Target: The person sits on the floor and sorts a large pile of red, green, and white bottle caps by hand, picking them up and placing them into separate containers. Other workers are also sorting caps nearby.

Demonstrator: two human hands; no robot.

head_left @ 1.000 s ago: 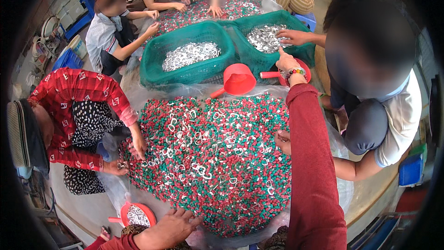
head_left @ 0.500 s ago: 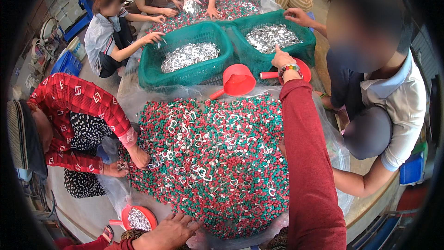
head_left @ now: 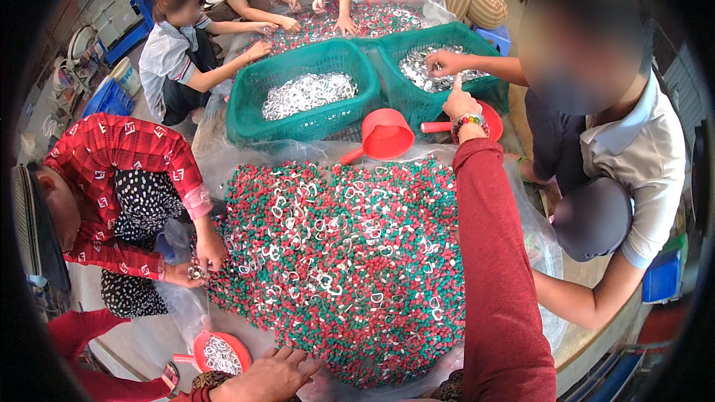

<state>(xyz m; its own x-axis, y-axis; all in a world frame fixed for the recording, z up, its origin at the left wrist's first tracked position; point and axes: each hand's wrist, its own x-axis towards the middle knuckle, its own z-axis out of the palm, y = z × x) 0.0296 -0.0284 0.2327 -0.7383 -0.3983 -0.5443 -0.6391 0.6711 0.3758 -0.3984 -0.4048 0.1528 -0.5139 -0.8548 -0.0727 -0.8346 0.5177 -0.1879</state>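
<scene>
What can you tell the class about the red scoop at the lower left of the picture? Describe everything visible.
The red scoop is round and plastic-looking, with a short, straight handle pointing to the picture's left. Its opening faces up, and pale loop-shaped pieces fill much of the bowl. It sits just left of the person's left hand, which does not grip it. Its underside is hidden.

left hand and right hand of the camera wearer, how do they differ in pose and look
The right hand is stretched forward, index finger extended toward the right green basket; the left hand stays low, near the close edge of the pile of coloured pieces, fingers loosely spread. The right hand wears a beaded bracelet at the wrist; the left hand shows none. Both are bare, with red sleeves.
</scene>
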